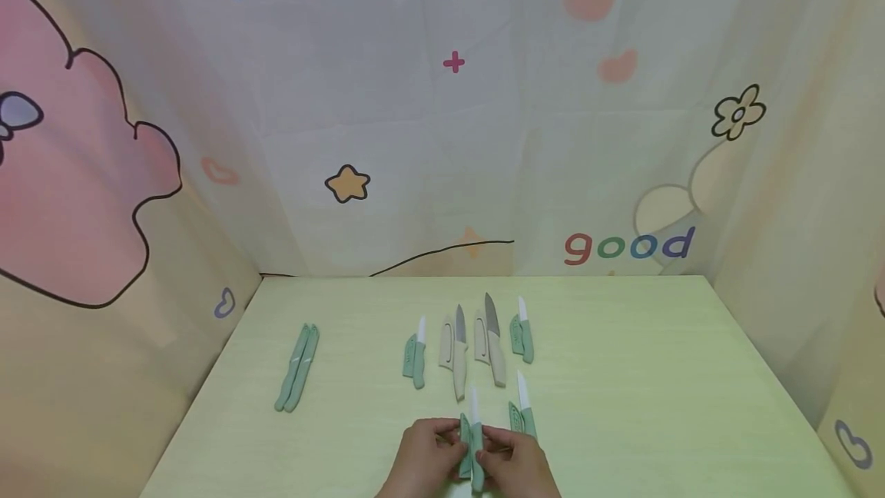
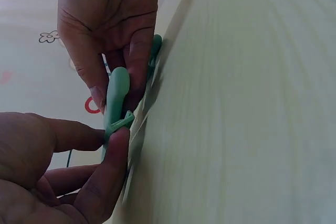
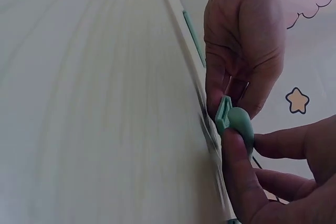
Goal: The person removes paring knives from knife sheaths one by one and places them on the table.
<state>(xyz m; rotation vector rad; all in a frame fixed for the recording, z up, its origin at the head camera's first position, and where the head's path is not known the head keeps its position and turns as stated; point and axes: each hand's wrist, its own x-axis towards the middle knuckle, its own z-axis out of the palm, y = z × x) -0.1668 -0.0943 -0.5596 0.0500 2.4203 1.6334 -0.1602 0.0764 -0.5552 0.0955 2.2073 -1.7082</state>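
Note:
At the table's near edge, my left hand (image 1: 425,458) pinches a green knife sheath (image 1: 465,452) between thumb and fingers. Right beside it, my right hand (image 1: 520,464) grips the green handle of a small paring knife (image 1: 477,458), its white blade pointing away from me. Sheath and knife stand side by side, the blade outside the sheath. In the left wrist view the sheath's end (image 2: 122,122) lies close against the knife handle (image 2: 118,85); whether they touch I cannot tell. The right wrist view shows the sheath's hollow open end (image 3: 224,113) next to the rounded handle butt (image 3: 240,121).
Another green paring knife (image 1: 528,417) with its sheath lies just beyond my right hand. Farther back are two beige-handled knives (image 1: 459,363) with sheaths and more green knives (image 1: 419,363). Two sheathed green knives (image 1: 299,367) lie together at the left of the table (image 1: 657,390).

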